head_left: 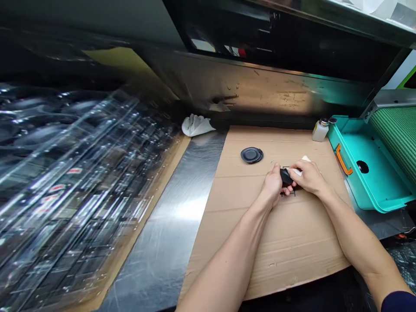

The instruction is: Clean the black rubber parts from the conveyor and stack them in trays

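Note:
Over the cardboard sheet (240,195), my left hand (273,184) is closed round a small black part (286,176), its fingers curled beneath it. My right hand (308,175) pinches a white cloth (297,172) and presses it to the right side of that part. A tip of white material also shows above the right hand. Farther back on the cardboard, to the left of both hands, lie dark round parts (251,155) stacked together.
A white bottle (320,131) stands at the cardboard's back right corner. Beside it is a teal bin (365,190) with an orange handle, holding a black round piece. Crumpled white paper (196,125) lies back left. Clear plastic trays (71,186) fill the left.

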Motion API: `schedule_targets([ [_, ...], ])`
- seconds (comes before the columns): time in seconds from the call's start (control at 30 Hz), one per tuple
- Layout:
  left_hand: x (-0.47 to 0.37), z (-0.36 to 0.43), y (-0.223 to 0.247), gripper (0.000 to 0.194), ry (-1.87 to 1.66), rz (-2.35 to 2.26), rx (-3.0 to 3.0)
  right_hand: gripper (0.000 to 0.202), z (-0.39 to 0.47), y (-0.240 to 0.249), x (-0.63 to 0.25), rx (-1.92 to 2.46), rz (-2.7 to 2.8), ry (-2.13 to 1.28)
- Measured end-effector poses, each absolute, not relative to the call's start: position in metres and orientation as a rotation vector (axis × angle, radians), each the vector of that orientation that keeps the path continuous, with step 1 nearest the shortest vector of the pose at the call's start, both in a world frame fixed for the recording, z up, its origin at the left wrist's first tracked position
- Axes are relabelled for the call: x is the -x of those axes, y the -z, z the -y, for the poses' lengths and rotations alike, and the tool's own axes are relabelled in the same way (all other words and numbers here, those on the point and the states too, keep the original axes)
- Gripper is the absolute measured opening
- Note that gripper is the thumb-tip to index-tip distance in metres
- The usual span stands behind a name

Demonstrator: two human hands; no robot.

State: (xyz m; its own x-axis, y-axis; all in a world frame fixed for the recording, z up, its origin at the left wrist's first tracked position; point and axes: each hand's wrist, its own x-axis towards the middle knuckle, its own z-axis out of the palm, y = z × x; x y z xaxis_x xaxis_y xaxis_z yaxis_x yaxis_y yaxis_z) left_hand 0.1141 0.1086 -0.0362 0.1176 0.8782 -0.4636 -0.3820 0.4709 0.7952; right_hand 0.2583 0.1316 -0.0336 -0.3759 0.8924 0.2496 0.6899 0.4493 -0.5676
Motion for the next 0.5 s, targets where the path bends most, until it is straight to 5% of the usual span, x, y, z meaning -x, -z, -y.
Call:
schedule_targets([
  [0.5,-0.119,-0.109,0.046,0.065,-0.892,-1.215,-0.852,0.02,-0.125,0.02,-0.268,1.299,2.431,-0.44],
])
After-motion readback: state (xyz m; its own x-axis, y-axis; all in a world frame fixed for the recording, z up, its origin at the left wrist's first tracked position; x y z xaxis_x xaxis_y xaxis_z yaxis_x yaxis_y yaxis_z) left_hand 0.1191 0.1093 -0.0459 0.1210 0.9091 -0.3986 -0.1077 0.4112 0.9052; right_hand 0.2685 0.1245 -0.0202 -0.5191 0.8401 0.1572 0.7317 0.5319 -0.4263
